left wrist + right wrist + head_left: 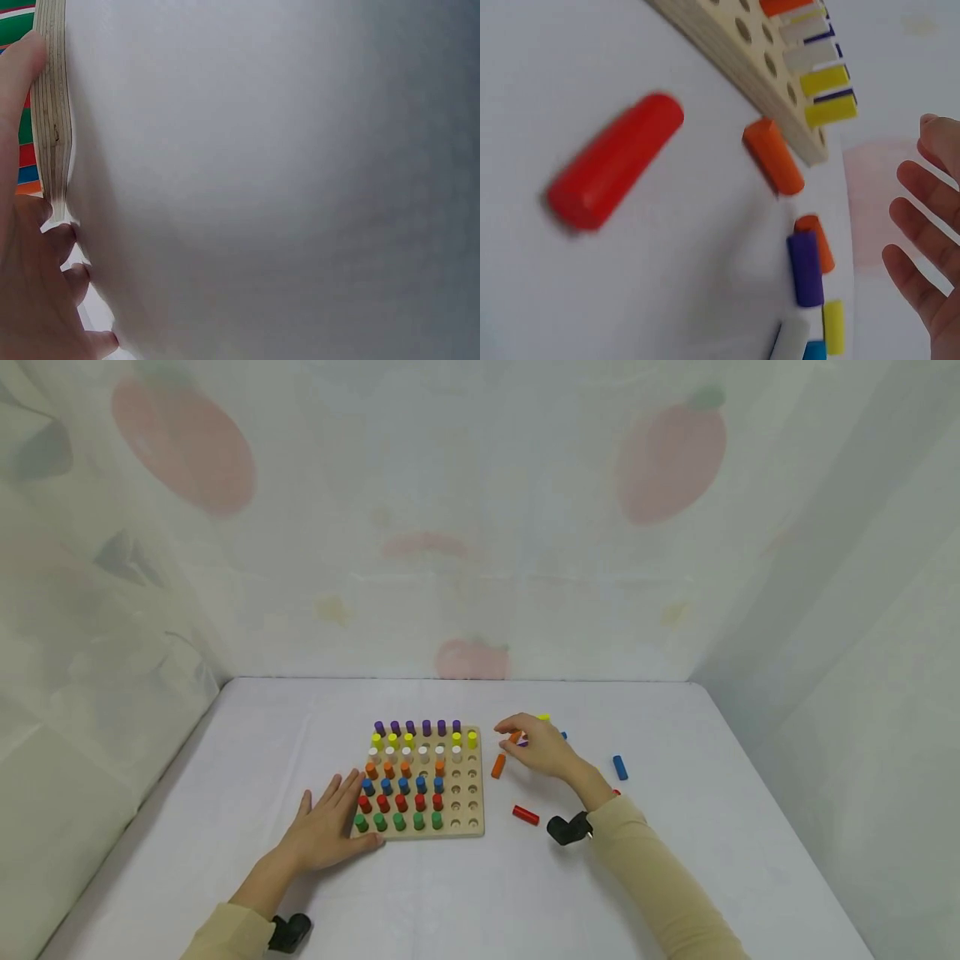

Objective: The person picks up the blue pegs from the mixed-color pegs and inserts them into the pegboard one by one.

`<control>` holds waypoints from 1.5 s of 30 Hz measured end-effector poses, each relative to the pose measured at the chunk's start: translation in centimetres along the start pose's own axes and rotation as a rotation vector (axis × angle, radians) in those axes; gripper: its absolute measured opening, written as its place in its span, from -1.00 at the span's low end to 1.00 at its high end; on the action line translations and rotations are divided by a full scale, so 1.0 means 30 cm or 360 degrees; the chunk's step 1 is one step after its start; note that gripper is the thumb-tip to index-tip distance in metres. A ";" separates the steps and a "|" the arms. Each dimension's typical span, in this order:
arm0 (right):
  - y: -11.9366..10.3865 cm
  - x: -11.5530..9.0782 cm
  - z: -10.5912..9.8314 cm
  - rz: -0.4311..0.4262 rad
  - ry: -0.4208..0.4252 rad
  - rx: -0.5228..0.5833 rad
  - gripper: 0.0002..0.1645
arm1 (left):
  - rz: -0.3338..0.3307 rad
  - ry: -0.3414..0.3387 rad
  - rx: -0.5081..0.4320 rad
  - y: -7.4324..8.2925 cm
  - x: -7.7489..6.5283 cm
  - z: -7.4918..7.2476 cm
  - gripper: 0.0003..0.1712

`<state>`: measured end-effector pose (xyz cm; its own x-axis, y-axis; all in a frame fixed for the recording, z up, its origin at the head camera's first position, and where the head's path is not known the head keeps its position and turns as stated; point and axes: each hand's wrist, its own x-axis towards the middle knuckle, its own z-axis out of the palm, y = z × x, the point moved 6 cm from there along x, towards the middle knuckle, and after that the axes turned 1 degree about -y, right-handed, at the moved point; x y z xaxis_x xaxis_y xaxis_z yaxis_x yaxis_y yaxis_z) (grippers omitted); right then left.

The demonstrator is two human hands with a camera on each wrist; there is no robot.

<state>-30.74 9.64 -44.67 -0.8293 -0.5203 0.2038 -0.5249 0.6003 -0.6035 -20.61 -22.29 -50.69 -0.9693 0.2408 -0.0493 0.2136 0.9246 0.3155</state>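
Observation:
A wooden pegboard (479,814) holds rows of coloured pegs: purple at the back, then yellow, white, orange, blue, red, and green in front. Against its left side and front-left corner rests my left hand (322,833), fingers straight, thumb along the front edge. In the left wrist view that thumb touches the board's layered side (52,127). My right hand (545,750) hovers right of the board above loose pegs, fingers apart; the right wrist view shows nothing between them. Below it lie an orange peg (774,157), another orange peg (821,244) and a purple peg (805,268).
A red peg (526,815) lies right of the board's front. A blue peg (620,767) lies farther right, and a yellow peg (544,717) behind my right hand. Bare holes show mostly on the board's right side. A white sheet (420,902) covers the table; a curtain (480,568) hangs behind.

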 end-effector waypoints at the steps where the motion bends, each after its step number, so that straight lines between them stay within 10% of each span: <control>1: 0.009 -0.003 -0.007 0.0006 0.0006 -0.0016 -0.66 | -0.0001 0.0000 0.0002 0.001 0.000 -0.001 0.28; 45: 0.314 -0.092 -0.074 0.0529 -0.0052 -0.0285 -0.65 | 0.0009 0.0004 -0.0002 0.008 -0.007 -0.003 0.27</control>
<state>-33.82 18.09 -49.21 -0.9549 -0.2969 -0.0069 -0.2560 0.8347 -0.4875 -20.36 -22.15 -50.53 -0.9685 0.2450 -0.0450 0.2188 0.9228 0.3170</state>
